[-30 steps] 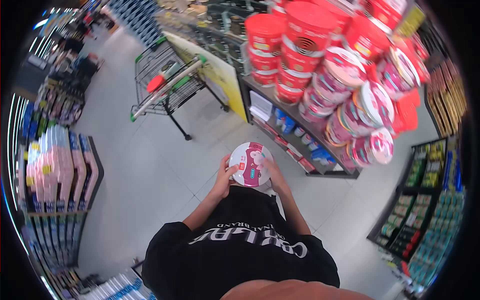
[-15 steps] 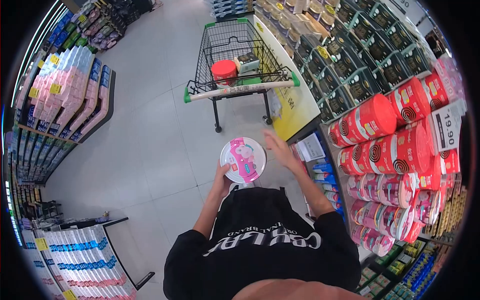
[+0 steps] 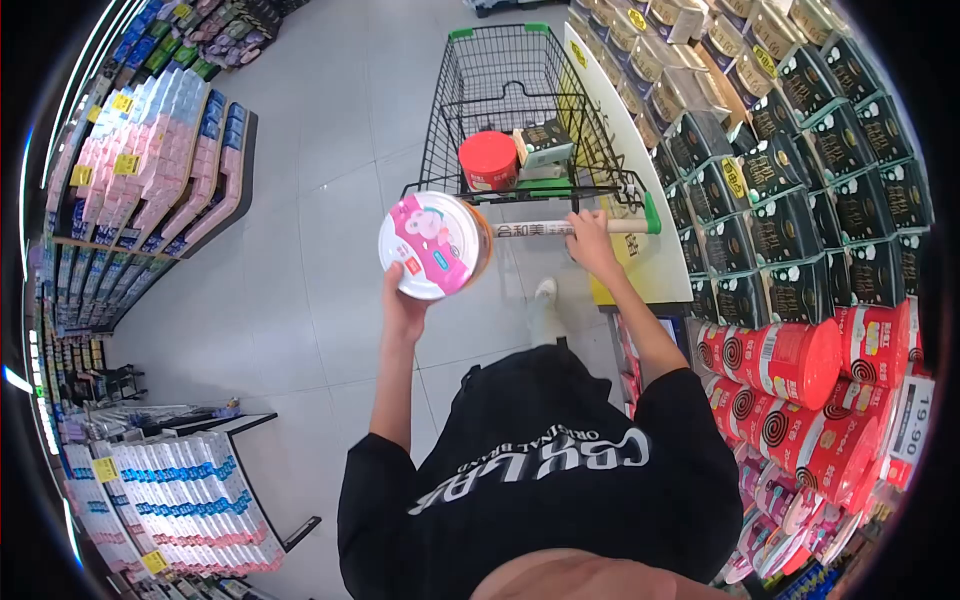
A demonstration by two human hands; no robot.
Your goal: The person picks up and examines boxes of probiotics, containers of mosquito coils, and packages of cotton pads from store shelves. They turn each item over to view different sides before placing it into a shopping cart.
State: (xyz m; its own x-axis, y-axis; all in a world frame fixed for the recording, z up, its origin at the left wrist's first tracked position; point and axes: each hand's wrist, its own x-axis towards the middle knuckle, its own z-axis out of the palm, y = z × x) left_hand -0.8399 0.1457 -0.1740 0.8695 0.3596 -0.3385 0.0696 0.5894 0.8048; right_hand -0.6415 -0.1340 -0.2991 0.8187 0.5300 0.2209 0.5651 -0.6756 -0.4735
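Observation:
A round tub (image 3: 430, 246) with a white and pink lid is held in my left hand (image 3: 403, 312), thumb over the lid's near edge. It is raised near the left end of the cart's handle and hides part of it. My right hand (image 3: 592, 245) is closed around the right part of the light handle bar (image 3: 530, 230), which has green ends. In the wire shopping cart (image 3: 455, 85), a red-lidded round tub (image 3: 488, 160) stands beside a dark and pale green box (image 3: 545, 142).
Dark boxes (image 3: 790, 220) and red mosquito coil tubs (image 3: 780, 360) are stacked on the right. A yellow and white display stand (image 3: 650, 270) runs along the cart's right side. Packet displays (image 3: 150, 150) line the left. Grey tiled floor (image 3: 300, 260) lies between.
My left hand has carried the tub up and left toward the cart. My right hand has moved forward from beside the tub and taken hold of the handle. The cart now appears closer.

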